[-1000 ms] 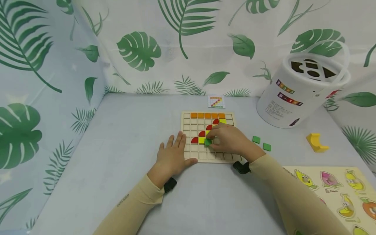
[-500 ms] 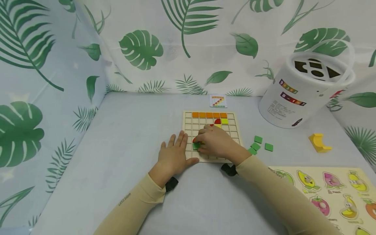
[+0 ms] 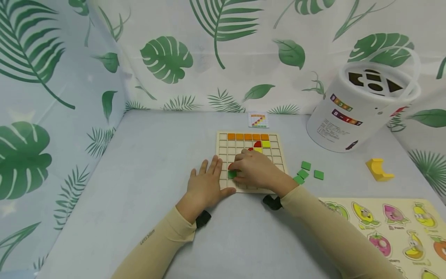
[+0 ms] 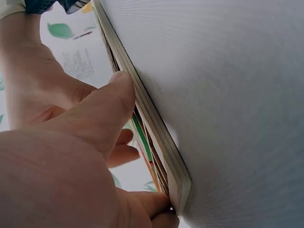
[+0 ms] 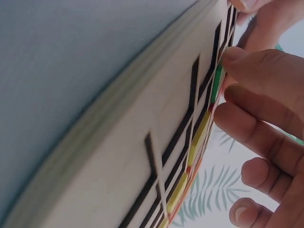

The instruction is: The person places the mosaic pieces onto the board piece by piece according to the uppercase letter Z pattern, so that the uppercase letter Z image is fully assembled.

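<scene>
A wooden grid board (image 3: 223,149) lies on the table under both hands. My left hand (image 3: 203,190) rests at its left front corner, fingers straight along the side and thumb on the front edge, as the left wrist view shows the thumb (image 4: 124,92) against the rim. Over the board, my right hand (image 3: 256,168) pinches a green square tile (image 3: 232,174) at a cell below a red quarter-round piece. In the right wrist view the thumb and fingertips touch the green tile (image 5: 216,84). Orange tiles (image 3: 248,136) line the top row; red and yellow pieces run diagonally, partly hidden by the hand.
Several loose green tiles (image 3: 303,174) lie right of the board. A small pattern card (image 3: 258,120) is behind it. Farther right are a yellow curved block (image 3: 379,170), a white lidded bucket (image 3: 339,124) and a fruit puzzle board (image 3: 397,205).
My right hand has moved left and slightly toward me with the green tile, which now sits flat at a left-hand cell. More loose green tiles are uncovered. My left hand stays in place.
</scene>
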### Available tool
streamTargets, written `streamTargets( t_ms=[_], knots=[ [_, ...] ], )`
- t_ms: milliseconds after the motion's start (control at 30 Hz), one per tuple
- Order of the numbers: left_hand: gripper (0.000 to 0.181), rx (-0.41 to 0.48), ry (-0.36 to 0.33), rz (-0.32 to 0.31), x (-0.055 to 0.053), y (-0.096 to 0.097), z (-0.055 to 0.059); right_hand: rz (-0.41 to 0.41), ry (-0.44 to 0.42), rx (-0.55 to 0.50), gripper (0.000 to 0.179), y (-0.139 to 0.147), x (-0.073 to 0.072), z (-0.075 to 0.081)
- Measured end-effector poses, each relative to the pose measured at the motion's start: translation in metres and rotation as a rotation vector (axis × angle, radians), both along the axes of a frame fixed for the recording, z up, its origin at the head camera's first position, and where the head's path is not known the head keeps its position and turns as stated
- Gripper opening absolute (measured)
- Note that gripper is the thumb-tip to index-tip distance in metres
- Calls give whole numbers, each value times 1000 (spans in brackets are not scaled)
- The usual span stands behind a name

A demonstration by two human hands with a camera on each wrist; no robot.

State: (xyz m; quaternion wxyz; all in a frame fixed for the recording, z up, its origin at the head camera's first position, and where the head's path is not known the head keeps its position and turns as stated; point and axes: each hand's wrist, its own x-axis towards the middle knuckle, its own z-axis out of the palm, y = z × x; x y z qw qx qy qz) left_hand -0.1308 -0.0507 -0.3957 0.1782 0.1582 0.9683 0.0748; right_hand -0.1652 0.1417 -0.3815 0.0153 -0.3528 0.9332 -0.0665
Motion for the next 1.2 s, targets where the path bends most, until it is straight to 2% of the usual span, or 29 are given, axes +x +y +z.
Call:
streamTargets(
  t_ms=[200, 400, 667, 933, 1200],
  knots=[
    [105, -3, -3, 5, 0, 1, -2, -75, -10, 6, 29, 16, 0, 4],
    [105, 10, -3, 12, 0, 2, -4, -156, -64, 15, 37, 39, 3, 6],
    [105, 14, 4, 8, 0, 1, -4, -208, -81, -8, 35, 83, 10, 10],
    [105, 9, 0, 4, 1, 1, -3, -265, -105, 25, 27, 123, 23, 14],
    [106, 10, -2, 3, 1, 1, -1, -279, -144, 50, 23, 146, 33, 12]
  ],
)
